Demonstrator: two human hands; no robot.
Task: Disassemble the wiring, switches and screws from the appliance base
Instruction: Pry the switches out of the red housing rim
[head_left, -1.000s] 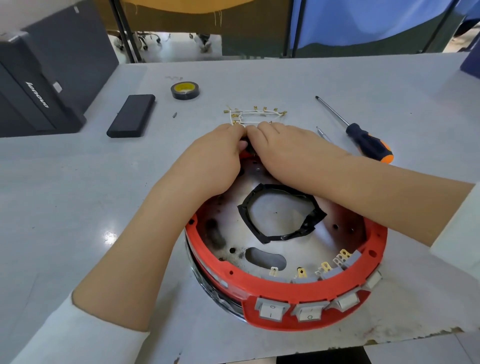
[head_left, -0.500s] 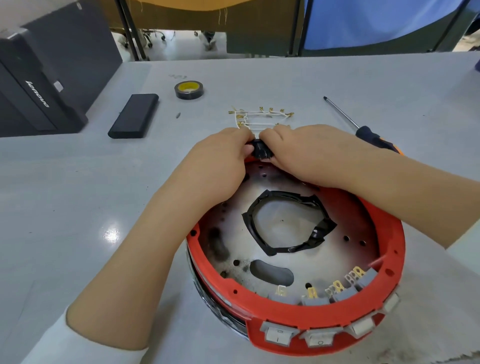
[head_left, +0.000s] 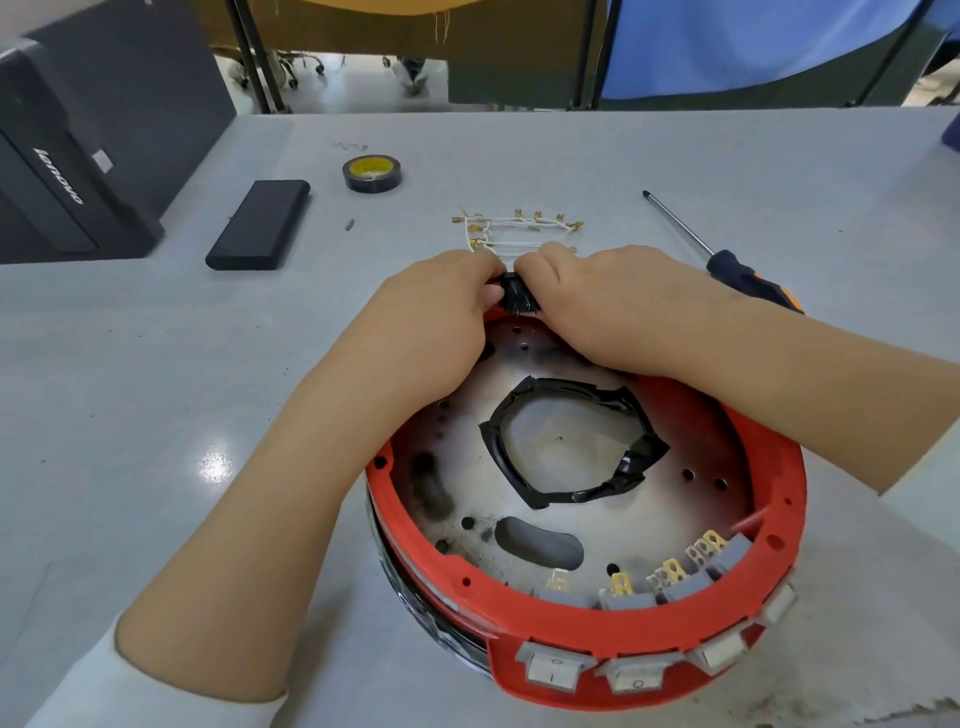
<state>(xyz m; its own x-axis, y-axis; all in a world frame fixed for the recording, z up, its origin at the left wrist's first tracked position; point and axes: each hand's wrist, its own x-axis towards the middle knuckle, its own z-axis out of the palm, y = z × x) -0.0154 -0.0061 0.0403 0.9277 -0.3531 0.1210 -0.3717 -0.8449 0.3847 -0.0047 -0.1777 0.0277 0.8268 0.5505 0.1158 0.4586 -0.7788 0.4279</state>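
Observation:
A round red appliance base (head_left: 587, 631) lies open on the grey table, with a metal floor and a black taped ring (head_left: 571, 447) in its middle. Several grey rocker switches (head_left: 631, 675) sit along its near rim, their brass terminals showing inside. At the far rim, my left hand (head_left: 441, 317) and my right hand (head_left: 608, 306) both pinch a small black part (head_left: 517, 296). A bundle of white wires with brass connectors (head_left: 511, 228) lies on the table just beyond my hands.
A screwdriver with a black and orange handle (head_left: 727, 260) lies to the right of my hands. A black tape roll (head_left: 371, 174), a black flat case (head_left: 260, 223) and a small loose screw (head_left: 349, 224) lie at the back left. A dark computer tower (head_left: 78, 156) stands far left.
The black part has come up into view between my fingertips at the far rim. My view has shifted, so the base sits lower and nearer in frame.

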